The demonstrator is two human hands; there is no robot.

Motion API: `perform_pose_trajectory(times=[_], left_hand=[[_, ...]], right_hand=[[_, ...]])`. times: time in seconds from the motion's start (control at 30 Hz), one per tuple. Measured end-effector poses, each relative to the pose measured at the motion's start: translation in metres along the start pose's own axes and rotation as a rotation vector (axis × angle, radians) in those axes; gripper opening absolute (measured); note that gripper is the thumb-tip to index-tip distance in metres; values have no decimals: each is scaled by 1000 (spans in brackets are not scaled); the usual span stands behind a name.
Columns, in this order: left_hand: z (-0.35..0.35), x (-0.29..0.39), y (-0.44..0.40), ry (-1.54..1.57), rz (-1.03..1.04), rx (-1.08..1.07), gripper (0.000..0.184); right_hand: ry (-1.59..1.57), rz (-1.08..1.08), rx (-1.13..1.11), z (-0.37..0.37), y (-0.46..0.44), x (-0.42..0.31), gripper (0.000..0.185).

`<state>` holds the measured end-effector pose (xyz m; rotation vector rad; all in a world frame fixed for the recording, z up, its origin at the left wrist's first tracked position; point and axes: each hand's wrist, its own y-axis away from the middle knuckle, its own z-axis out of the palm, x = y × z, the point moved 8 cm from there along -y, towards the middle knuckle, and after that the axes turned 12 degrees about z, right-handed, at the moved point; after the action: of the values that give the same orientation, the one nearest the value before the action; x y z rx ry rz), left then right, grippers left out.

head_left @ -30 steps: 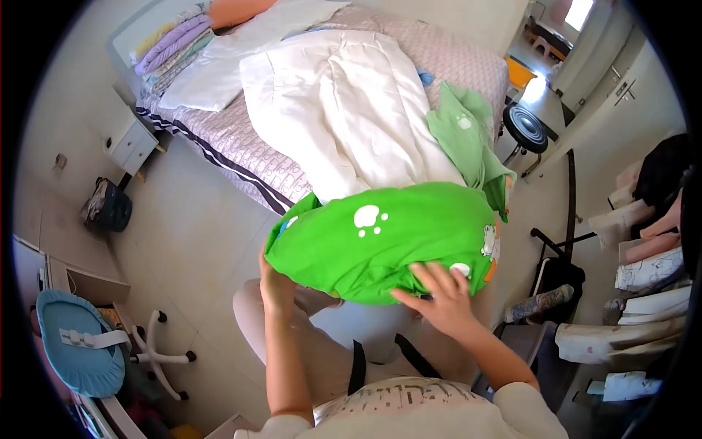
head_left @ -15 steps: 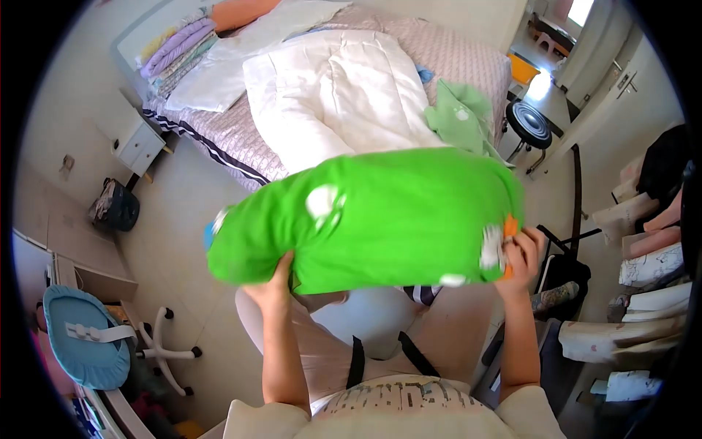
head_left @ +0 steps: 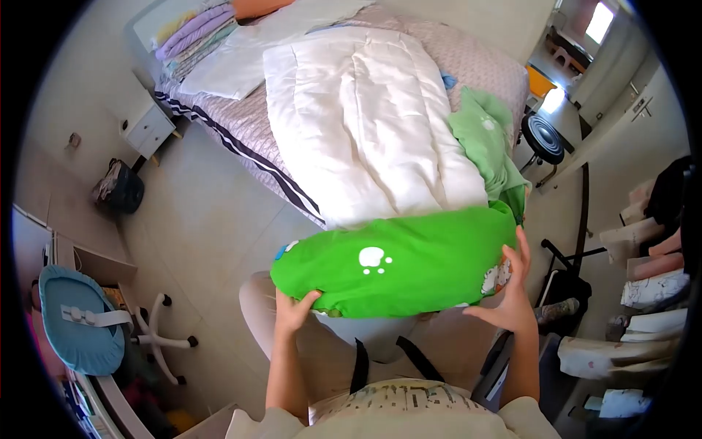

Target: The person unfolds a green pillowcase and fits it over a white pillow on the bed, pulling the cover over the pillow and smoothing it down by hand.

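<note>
A bright green duvet cover (head_left: 431,252) with white paw prints lies gathered in a thick roll across the foot end of a white quilt (head_left: 358,124). My left hand (head_left: 294,311) grips the roll's lower left edge, thumb on top and the other fingers hidden beneath. At the right end, my right hand (head_left: 512,293) is open, its thumb stretched apart from the fingers, close against a printed patch of the cover. Paler green cloth with a paw print (head_left: 486,135) spreads along the quilt's right side and meets the roll near its right end.
The bed (head_left: 241,121) carries folded bedding (head_left: 194,36) at its far left. A round stool (head_left: 542,139) stands right of it, and a nightstand (head_left: 148,132) left. A light blue chair seat (head_left: 80,322) is at lower left; hanging clothes (head_left: 621,351) line the right.
The green roll has come down from in front of me onto the quilt's near end. My right hand has opened from its grip; my left still holds on.
</note>
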<state>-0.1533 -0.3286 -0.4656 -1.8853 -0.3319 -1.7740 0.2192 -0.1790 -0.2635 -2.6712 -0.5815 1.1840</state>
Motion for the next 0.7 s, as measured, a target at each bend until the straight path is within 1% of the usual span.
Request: perform_pose_trajectory(times=[0.03,0.07,0.1,0.13,0.17,0.2,0.27,0.3,0.33,0.4,0.43,0.47,0.5,0.57,0.63,0.67,0.7], left_hand=[[-4,8,-7,-198,182,-40,56],[-3,16,-10,-395,366,-84,53],[2,10,-12,-397,370,-87,53],[-11,-10,-13,7,189,218,50],[-13,-41,-8,416,-3,510,49],[-3,-58,-10,420,4,503,49],[39,-108,-1,860,-207,535,48],[69,-105,31,365,-540,473,42],[85,-252,72,21,-604,-166,41],[179,-121,75,-543,-177,-1000,52],[208,-164,118,-667,-123,-1194,51],[245,-175,199,-488,-326,-1845,41],[248,-188,232,-481,-337,-2044,40],[225,-215,232,-647,-322,-1924,38],[205,-220,232,-679,-324,-1877,37],[202,-224,241,-662,-319,-1920,36],[203,-228,258,-625,-307,-2008,36]], right_hand=[[-51,-128,35,0,-5,-22,76],[-54,-128,36,9,-16,-26,76],[126,-171,-57,33,-27,-28,81],[307,-210,-146,55,-38,-24,86],[307,-209,-134,69,-49,-11,86],[299,-212,-90,84,-61,6,85],[297,-222,-43,92,-81,18,83],[303,-229,-40,94,-86,17,83],[307,-236,-39,95,-88,18,82],[290,-245,-21,94,-87,26,82],[274,-253,-1,92,-88,28,82],[271,-255,13,90,-87,26,82],[260,-241,7,89,-86,26,81],[251,-226,17,87,-86,27,81],[243,-226,6,89,-86,30,82],[245,-214,8,90,-87,32,82],[227,-221,2,91,-89,34,82]])
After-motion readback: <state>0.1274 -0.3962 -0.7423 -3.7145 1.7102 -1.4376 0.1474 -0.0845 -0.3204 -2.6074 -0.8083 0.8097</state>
